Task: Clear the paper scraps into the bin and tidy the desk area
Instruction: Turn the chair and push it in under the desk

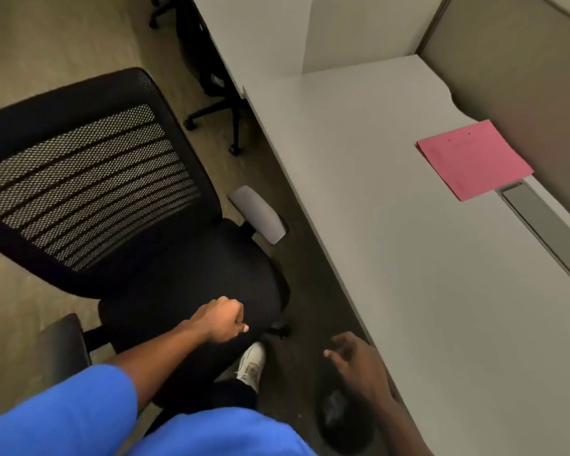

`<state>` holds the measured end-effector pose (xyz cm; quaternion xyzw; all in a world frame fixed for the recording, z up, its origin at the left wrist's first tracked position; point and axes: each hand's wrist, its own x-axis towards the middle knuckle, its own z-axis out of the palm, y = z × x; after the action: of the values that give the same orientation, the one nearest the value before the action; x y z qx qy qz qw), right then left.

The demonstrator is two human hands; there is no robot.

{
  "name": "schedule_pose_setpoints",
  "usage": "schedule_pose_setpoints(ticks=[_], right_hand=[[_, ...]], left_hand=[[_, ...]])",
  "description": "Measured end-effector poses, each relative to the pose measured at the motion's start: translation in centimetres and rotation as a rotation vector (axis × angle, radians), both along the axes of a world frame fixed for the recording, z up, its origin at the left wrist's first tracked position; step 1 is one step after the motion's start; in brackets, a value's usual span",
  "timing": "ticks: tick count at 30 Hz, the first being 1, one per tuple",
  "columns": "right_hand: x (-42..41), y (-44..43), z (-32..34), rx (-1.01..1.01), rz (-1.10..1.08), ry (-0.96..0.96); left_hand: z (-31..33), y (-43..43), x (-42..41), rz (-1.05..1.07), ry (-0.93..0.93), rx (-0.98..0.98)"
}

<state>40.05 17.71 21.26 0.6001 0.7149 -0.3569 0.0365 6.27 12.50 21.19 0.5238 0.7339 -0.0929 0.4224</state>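
A black mesh-backed office chair point(89, 179) stands left of the white desk point(392, 258). My left hand point(219, 320) is closed into a fist at the front edge of the chair's seat; whether it grips the seat I cannot tell. My right hand point(356, 363) hangs beside the desk's front edge with fingers loosely apart and nothing in them. Below it sits a dark round bin point(339, 413) on the floor, partly hidden by my arm. A pink sheet of paper point(474, 159) lies flat on the desk by the partition.
The chair's grey armrest point(260, 213) points toward the desk edge. A second armrest point(63, 347) is at lower left. Another chair's wheeled base point(218, 116) stands further back under the desk. A grey cable tray point(547, 225) runs along the desk's rear. My white shoe point(252, 365) is beside the chair.
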Motion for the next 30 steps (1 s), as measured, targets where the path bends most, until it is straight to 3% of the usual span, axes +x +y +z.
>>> schedule_pose_setpoints(ticks=[19,30], right_hand=[[3.5,-18.0,-2.6,-0.181,0.133,0.027],[-0.1,-25.3,-3.1,-0.181,0.146,-0.068]], left_hand=[[-1.5,-21.8,5.0,0.199,0.042,0.086],[-2.3,-28.2,0.9,0.172,0.056,0.106]])
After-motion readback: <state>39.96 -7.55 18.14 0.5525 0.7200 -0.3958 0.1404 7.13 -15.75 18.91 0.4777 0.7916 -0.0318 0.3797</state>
